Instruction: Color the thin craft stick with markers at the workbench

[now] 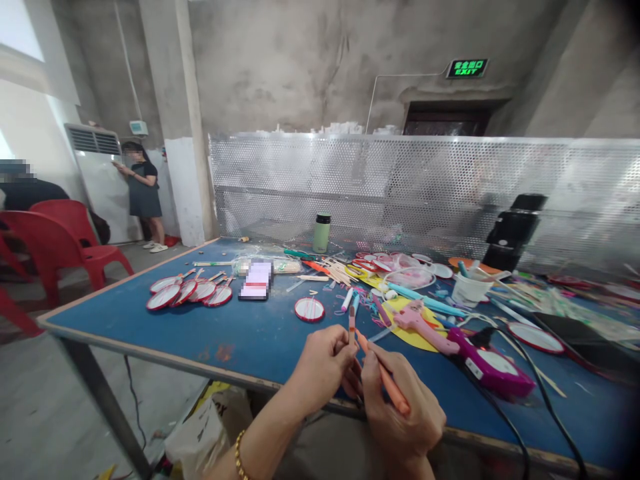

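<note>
My left hand (323, 365) pinches a thin wooden stick (351, 321) upright, with a red mark near its top. My right hand (400, 403) is closed round an orange marker pen (387, 383), its tip pointing at the stick. Both hands hover over the near edge of the blue table (200, 333). A small round red-rimmed fan (309, 309) lies just beyond the stick.
A row of round red-rimmed fans (187, 291) and a phone (256, 281) lie at left. Pink and purple glue guns (470, 350) with black cables lie right. A green bottle (321, 233), a perforated metal screen (425, 187), red chairs (60, 247) and a person (143, 193) stand farther off.
</note>
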A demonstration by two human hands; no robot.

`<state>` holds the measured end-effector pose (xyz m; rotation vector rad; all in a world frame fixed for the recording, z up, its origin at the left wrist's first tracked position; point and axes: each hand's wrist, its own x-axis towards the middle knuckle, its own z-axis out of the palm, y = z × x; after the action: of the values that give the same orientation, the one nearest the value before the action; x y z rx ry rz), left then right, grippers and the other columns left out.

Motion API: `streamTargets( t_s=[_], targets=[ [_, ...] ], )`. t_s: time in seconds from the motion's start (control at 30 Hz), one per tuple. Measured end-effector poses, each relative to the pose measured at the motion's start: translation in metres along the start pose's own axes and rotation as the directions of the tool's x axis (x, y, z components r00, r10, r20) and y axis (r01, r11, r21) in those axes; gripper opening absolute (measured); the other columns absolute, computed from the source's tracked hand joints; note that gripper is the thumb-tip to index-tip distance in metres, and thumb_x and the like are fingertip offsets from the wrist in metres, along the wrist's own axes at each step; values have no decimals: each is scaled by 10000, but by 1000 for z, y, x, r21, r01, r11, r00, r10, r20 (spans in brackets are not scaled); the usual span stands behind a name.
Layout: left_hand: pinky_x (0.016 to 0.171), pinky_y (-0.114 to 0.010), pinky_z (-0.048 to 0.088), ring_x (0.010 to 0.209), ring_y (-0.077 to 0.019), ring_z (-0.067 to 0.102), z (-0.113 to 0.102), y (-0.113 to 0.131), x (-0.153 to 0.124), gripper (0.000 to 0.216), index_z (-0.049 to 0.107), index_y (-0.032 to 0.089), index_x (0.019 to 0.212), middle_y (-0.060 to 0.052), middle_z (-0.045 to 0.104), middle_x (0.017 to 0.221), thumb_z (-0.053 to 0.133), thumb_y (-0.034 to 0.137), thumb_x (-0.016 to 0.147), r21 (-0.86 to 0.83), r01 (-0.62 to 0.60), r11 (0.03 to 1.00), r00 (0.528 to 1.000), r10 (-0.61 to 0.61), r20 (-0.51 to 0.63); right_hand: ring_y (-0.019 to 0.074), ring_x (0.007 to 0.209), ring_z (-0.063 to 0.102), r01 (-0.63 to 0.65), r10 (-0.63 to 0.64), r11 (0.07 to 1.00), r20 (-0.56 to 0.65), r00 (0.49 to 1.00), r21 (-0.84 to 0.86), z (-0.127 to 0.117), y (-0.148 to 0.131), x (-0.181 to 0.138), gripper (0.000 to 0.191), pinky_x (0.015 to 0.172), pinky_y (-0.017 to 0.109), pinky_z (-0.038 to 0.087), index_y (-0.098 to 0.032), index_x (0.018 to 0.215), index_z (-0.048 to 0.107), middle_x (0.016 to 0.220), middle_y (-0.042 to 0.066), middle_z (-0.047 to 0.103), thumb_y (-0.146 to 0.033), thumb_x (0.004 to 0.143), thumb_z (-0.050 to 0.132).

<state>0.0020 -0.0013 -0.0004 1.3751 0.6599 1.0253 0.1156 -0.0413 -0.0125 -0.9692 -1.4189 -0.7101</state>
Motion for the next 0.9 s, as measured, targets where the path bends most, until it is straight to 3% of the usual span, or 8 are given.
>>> streamTargets(
  t_s=[0.37,0.57,0.9],
  targets=[
    [432,-248,456,407,-133,548,-1,-2,2,295,491,207,757,35,582,519,605,472,818,-4,1,1000,1000,-1,4,81,576,643,8,-8,1000,-9,1000,12,-1,1,0,63,612,175,494,-181,897,667,701,-15,698,-129,896,630],
    [425,-252,456,411,-138,549,-2,-1,2,290,492,206,710,26,574,526,616,452,800,79,-12,997,999,16,-42,79,575,641,5,-6,999,15,1000,46,1,0,1,75,614,179,491,-180,894,673,700,-18,694,-119,894,630],
    [432,-257,474,412,-140,558,-1,-4,2,236,497,203,734,28,582,530,596,403,810,37,-7,999,1000,8,-14,91,571,644,2,-2,1000,8,1000,17,2,0,1,70,604,189,491,-182,887,674,696,-9,699,-129,897,629]
  ],
)
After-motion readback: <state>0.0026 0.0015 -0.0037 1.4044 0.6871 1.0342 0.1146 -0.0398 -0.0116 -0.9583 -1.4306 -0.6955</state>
